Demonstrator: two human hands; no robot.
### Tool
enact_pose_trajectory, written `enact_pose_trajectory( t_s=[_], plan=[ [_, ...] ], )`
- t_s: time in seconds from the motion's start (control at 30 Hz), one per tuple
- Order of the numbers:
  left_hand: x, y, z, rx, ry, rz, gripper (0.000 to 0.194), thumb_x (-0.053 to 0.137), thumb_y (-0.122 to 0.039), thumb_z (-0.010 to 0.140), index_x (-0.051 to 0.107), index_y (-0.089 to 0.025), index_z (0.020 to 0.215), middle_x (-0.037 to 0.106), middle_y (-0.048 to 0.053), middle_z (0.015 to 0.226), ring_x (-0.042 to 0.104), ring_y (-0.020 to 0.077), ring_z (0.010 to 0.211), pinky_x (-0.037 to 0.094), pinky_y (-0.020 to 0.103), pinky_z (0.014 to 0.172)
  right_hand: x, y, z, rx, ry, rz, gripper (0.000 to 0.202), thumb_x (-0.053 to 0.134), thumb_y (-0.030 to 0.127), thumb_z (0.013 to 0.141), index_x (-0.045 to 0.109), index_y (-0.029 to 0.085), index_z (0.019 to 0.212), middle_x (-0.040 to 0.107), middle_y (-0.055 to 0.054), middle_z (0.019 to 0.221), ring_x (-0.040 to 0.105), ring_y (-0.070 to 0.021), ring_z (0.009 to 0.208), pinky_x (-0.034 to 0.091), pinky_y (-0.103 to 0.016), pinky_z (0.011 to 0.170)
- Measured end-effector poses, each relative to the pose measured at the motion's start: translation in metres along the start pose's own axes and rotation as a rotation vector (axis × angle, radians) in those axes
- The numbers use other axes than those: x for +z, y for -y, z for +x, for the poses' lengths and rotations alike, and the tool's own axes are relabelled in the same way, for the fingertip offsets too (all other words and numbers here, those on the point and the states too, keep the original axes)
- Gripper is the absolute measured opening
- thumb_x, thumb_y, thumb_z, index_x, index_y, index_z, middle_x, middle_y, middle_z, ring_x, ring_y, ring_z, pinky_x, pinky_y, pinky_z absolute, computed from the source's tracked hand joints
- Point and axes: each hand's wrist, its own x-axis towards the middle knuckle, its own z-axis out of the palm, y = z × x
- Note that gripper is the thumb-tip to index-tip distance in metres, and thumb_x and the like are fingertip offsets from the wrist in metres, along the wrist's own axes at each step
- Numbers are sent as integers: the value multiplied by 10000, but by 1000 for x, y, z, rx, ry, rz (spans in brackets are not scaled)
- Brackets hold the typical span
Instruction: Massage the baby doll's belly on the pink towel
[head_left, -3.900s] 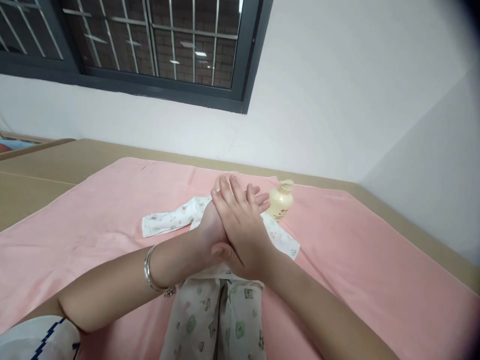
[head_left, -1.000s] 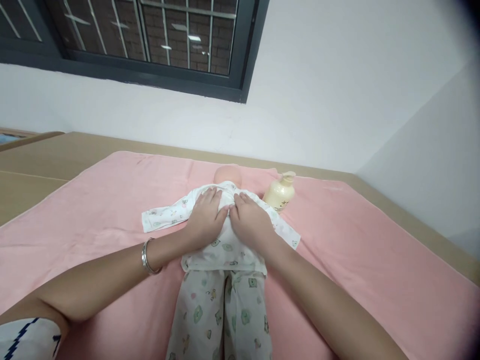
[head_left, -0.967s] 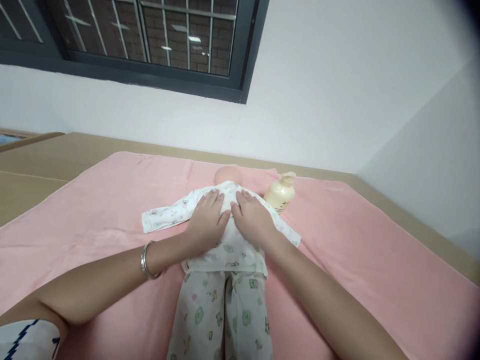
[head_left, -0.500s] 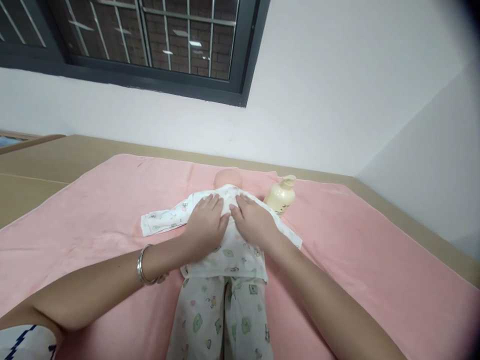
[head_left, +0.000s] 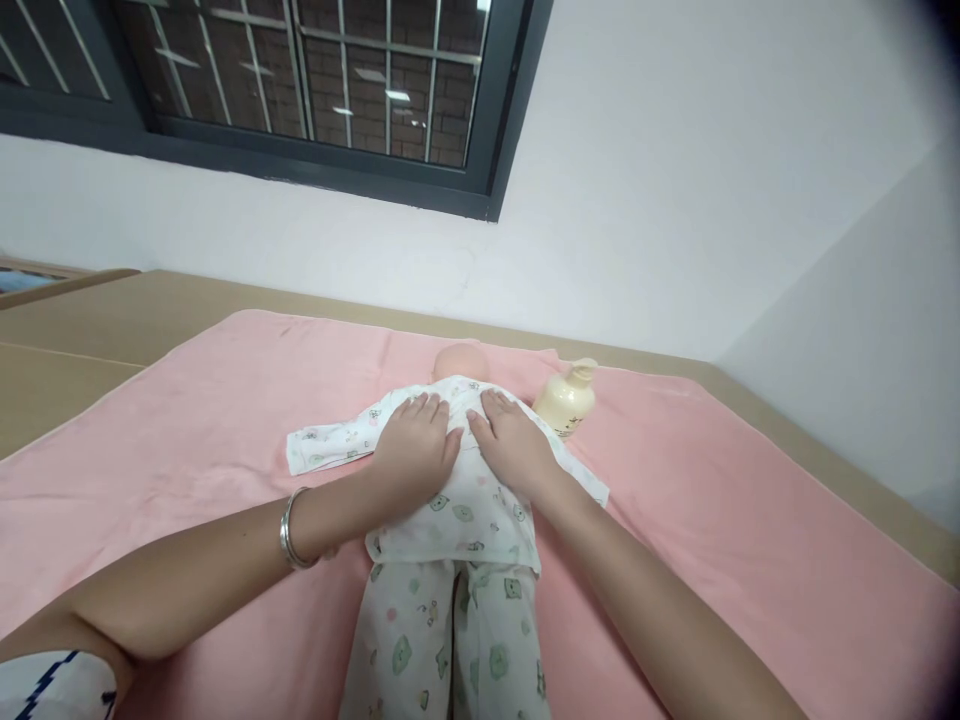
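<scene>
Under your left hand (head_left: 412, 450) and right hand (head_left: 517, 445), both equally near, fingers flat, gripping nothing, the doll (head_left: 469, 535) lies lengthwise, head toward the cloth's (head_left: 187, 430) far edge.

Cannot see the palms of the left hand (head_left: 414, 455) and right hand (head_left: 519, 450), pressed face down on the shirt (head_left: 476, 520), or the cloth beneath them. Can follow the trousers (head_left: 405, 640) only to the bottom edge and the window (head_left: 390, 85) only to the top. Cannot read the bottle's (head_left: 564, 402) tiny lettering. Cannot identify the blue thing (head_left: 21, 281) cut off at the left edge.
</scene>
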Motion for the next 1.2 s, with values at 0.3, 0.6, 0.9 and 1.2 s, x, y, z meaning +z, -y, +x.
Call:
enact_pose_trajectory(
  t_s=[0.3, 0.6, 0.9, 1.2],
  plan=[
    [-1, -2, -3, 2, -16, -6, 511, 347, -339, 993, 548, -22, 1339, 579, 203, 1396, 498, 329, 1352, 389, 478, 1144, 11, -12, 8, -13, 4, -40, 597, 248, 396, 1032, 403, 20, 1469, 406, -186, 1541, 338, -294, 1454, 234, -458, 1202],
    [-8, 7, 12, -65, 74, -17, 488, 308, -304, 1012, 556, -26, 1326, 599, 199, 1373, 535, 311, 1319, 421, 465, 1110, -8, 18, -14, -62, -13, -190, 476, 268, 274, 1021, 586, 52, 1296, 619, -204, 1330, 542, -293, 1289, 366, -405, 1121],
    [-16, 5, 12, -54, 112, -23, 426, 358, -326, 994, 620, -92, 1235, 638, 166, 1329, 574, 300, 1273, 471, 445, 1055, 4, 9, -8, 9, 18, -120, 581, 240, 340, 1027, 409, -3, 1466, 415, -208, 1527, 345, -312, 1451, 283, -438, 1191],
    [-8, -7, -5, 59, -2, 75, 431, 342, -263, 985, 620, -40, 1227, 655, 207, 1281, 588, 324, 1246, 412, 490, 1099, 2, -5, 2, 6, 43, 49, 643, 289, 460, 1019, 370, 38, 1497, 335, -176, 1579, 281, -280, 1485, 280, -429, 1201]
  ],
)
